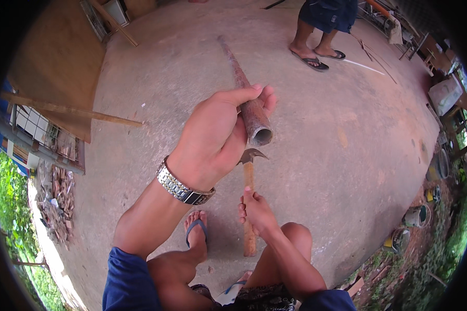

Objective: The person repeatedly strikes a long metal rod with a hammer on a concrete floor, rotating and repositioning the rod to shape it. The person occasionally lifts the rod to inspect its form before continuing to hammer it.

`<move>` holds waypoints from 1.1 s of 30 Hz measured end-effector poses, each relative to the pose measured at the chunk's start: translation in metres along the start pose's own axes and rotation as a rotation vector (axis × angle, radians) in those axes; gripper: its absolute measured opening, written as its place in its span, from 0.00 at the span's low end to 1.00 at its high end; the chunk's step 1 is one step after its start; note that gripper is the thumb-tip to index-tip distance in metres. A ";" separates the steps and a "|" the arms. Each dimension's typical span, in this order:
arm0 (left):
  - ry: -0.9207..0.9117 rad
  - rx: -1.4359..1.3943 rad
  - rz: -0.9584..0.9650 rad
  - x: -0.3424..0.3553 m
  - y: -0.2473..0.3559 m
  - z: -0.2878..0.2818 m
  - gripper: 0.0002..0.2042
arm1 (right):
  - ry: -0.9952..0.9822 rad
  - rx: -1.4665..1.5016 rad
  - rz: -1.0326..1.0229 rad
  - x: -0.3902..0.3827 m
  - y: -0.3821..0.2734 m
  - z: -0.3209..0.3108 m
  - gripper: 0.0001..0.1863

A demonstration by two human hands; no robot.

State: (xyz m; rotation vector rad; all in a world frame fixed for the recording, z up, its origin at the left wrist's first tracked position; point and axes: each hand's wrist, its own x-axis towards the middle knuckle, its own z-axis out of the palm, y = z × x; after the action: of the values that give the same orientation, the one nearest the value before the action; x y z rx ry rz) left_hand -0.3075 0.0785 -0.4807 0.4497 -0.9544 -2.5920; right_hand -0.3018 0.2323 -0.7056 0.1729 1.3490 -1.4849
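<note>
Grips pipe [239, 76] with left hand [211, 132], just behind its hollow end [258, 129], above the floor [347, 171]; with right hand [259, 213], grips hammer [249, 176] by the handle [250, 243]. Can't quite make out the contents of buckets [413, 217] along right edge.

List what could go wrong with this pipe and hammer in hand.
1. The bare left hand grips the pipe near its open end, and the hammer in the right hand has its head close by in view; a stray swing might catch the fingers.
2. The left foot wears only a sandal, so a dropped tool could hurt the toes.
3. The pipe looks rusty; its rim might scrape ungloved skin.
</note>
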 end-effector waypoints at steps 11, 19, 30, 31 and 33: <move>0.010 0.068 0.036 -0.004 0.002 -0.001 0.15 | 0.000 0.022 -0.002 -0.001 0.001 -0.006 0.21; -0.075 -0.044 0.057 0.006 0.008 -0.008 0.17 | 0.003 0.027 -0.016 0.000 0.002 -0.009 0.20; -0.019 0.035 0.107 -0.004 0.011 -0.003 0.12 | 0.017 0.043 -0.007 -0.004 -0.002 -0.006 0.21; -0.007 0.034 0.103 -0.005 0.011 -0.002 0.11 | 0.017 0.041 -0.007 -0.005 -0.001 -0.006 0.21; 0.010 0.039 0.087 -0.007 0.011 0.000 0.11 | 0.016 0.060 -0.002 -0.004 -0.001 -0.007 0.21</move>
State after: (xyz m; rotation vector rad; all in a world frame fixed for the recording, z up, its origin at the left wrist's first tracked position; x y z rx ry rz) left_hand -0.2991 0.0732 -0.4725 0.4211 -0.9997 -2.4955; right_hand -0.3040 0.2400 -0.7045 0.2222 1.3188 -1.5299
